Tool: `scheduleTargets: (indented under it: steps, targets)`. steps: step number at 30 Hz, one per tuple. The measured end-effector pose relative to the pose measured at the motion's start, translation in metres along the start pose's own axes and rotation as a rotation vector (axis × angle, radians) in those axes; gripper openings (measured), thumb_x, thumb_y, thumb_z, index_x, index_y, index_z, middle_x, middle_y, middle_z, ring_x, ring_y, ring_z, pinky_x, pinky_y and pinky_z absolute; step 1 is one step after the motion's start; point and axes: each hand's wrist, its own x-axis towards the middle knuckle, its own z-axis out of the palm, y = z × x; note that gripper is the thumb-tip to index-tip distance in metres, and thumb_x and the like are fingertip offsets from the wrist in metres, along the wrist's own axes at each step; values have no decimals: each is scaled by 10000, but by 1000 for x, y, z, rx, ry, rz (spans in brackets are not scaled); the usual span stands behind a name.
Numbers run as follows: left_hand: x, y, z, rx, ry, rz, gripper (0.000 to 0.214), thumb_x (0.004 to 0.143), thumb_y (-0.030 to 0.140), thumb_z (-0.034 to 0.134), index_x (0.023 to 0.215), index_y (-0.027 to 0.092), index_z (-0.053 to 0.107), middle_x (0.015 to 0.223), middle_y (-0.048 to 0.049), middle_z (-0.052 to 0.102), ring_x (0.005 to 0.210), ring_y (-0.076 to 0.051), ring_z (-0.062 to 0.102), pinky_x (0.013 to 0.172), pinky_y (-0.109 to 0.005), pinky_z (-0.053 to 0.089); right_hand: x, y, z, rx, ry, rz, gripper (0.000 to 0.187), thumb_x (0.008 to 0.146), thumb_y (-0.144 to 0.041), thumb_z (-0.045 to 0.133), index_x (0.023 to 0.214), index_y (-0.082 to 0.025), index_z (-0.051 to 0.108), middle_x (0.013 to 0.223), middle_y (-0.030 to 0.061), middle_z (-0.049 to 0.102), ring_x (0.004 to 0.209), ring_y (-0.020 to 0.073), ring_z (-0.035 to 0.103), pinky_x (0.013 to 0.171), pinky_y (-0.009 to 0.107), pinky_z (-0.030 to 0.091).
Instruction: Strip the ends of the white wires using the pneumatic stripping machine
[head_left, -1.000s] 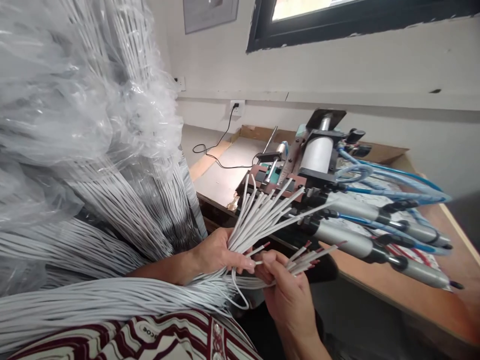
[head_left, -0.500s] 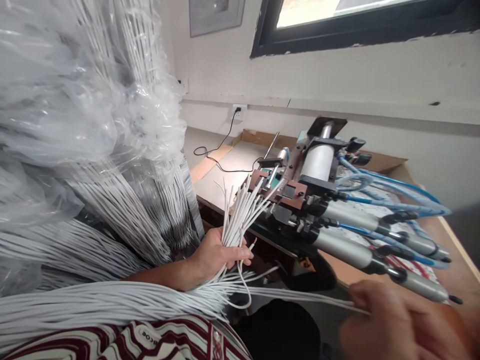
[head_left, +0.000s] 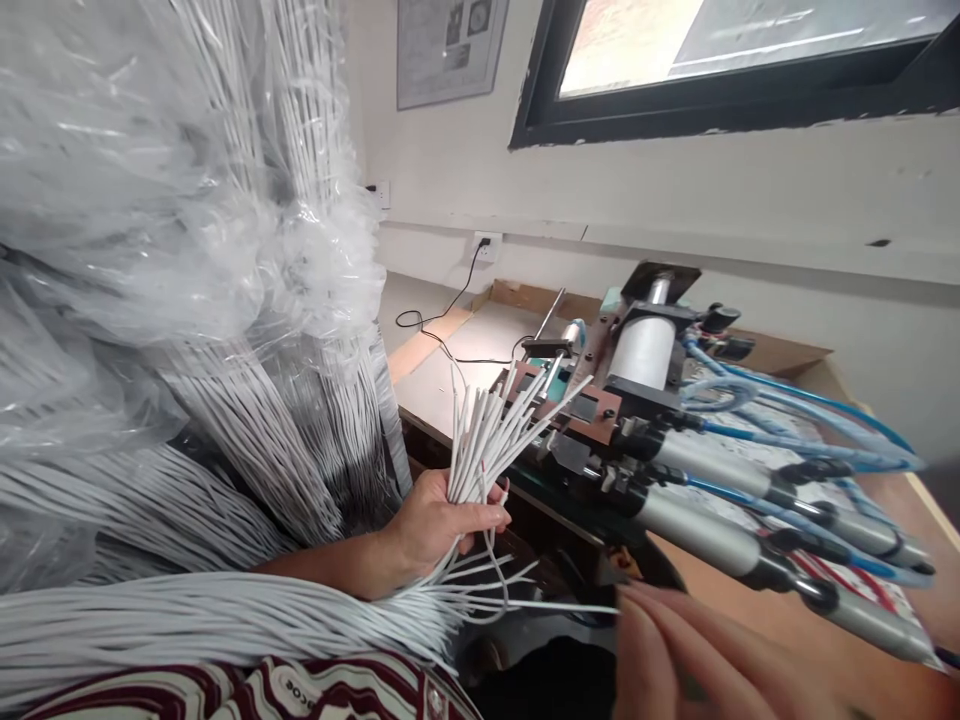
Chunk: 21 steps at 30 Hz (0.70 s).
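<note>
My left hand [head_left: 431,520] is closed around a bunch of white cables [head_left: 484,440], whose cut ends fan out above the fist. Below it, a thick bundle of similar white cables [head_left: 225,615] lies across my lap, its loose ends spreading under the left hand. At the lower right my right hand [head_left: 712,655], somewhat blurred, has its fingers pinched at the end of a single white cable [head_left: 562,606] that runs out of the lap bundle. The fingertips partly hide that cable's end.
Beyond the left hand stands a pneumatic machine [head_left: 585,405] with silver cylinders [head_left: 701,530] and blue air hoses [head_left: 810,400] on a wooden table. Plastic-wrapped cable bundles [head_left: 247,250] hang and pile at the left. A black power cord [head_left: 450,345] runs to a wall socket.
My right hand has moved left, nearer the bundle, and the stretch of cable between it and the bundle is shorter. The left hand keeps its grip. The camera view has shifted slightly.
</note>
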Motion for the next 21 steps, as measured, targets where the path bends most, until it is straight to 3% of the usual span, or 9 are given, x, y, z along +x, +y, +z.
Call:
scheduleTargets:
  steps: [2, 4, 8, 12, 21]
  targets:
    - [0, 1, 1, -6, 7, 10, 221, 575, 230, 710, 742, 124, 610, 586, -3, 598, 477, -69, 499, 345, -152, 259, -3, -9, 22, 248, -203, 308, 142, 797, -199, 557, 890, -193, 664, 836, 71, 678, 712, 199, 627, 659, 276, 473]
    - [1, 2, 1, -12, 13, 31, 207, 602, 253, 698, 737, 124, 610, 551, 10, 576, 432, -54, 460, 338, -156, 250, -7, -15, 46, 549, -413, 551, 212, 839, -287, 498, 860, -186, 683, 776, 63, 680, 660, 187, 623, 611, 255, 481]
    - [6, 2, -4, 15, 36, 72, 191, 644, 284, 668, 722, 120, 609, 528, 14, 567, 401, -47, 437, 337, -161, 250, -16, -15, 67, 860, -528, 826, 248, 789, -384, 563, 822, -181, 702, 702, 48, 646, 641, 184, 585, 600, 253, 465]
    - [10, 5, -9, 107, 77, 131, 161, 652, 264, 647, 726, 124, 615, 520, 20, 566, 375, -45, 414, 340, -173, 253, -19, -8, 64, 887, -553, 792, 202, 763, -363, 602, 805, -195, 706, 671, 37, 597, 620, 169, 547, 561, 238, 434]
    - [17, 19, -16, 391, 197, 313, 170, 633, 182, 616, 482, 131, 558, 423, 51, 445, 407, -51, 372, 420, -203, 278, -22, 1, 63, 866, -569, 670, 152, 800, -275, 566, 711, -203, 666, 692, 41, 592, 622, 165, 555, 571, 228, 431]
